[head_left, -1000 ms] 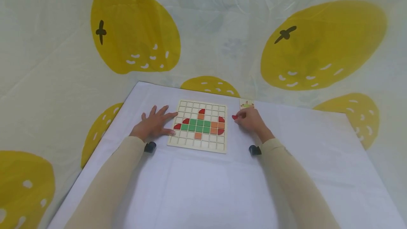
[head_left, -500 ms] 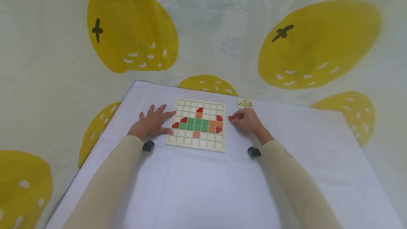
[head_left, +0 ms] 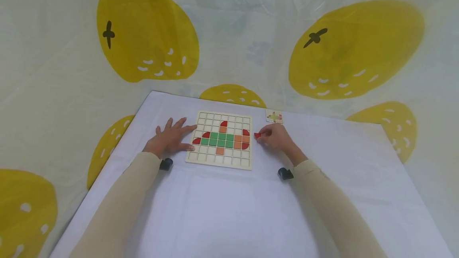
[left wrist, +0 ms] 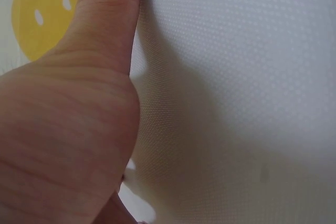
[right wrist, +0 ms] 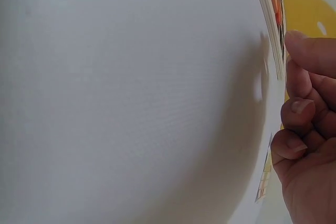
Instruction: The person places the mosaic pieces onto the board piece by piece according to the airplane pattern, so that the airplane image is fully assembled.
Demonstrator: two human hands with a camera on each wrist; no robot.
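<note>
A square grid board (head_left: pixel 206 158) lies on the white table, with green, orange and red tiles set in its cells. My left hand (head_left: pixel 167 138) is spread at the board's left side, its thumb and a fingertip touching the edge. In the left wrist view the thumb (left wrist: pixel 107 19) reaches straight to the board's rim. Just off the board's right edge, my right hand (head_left: pixel 279 137) pinches a red rounded tile (head_left: pixel 257 135) between thumb and finger. The right wrist view shows the curled fingers (right wrist: pixel 296 114) beside the board's edge; the tile is hidden there.
A small picture card (head_left: pixel 274 116) lies at the table's back edge, behind the right hand. The white table (head_left: pixel 222 210) stretches toward me. Behind it hangs a pale cloth (head_left: pixel 244 31) printed with yellow fruit. A black wrist device (head_left: pixel 285 173) sits under the right wrist.
My right hand has moved left with the red tile, closer to the board's right edge, uncovering more of the card. The left hand stays on the board's edge; the head view shifts slightly.
</note>
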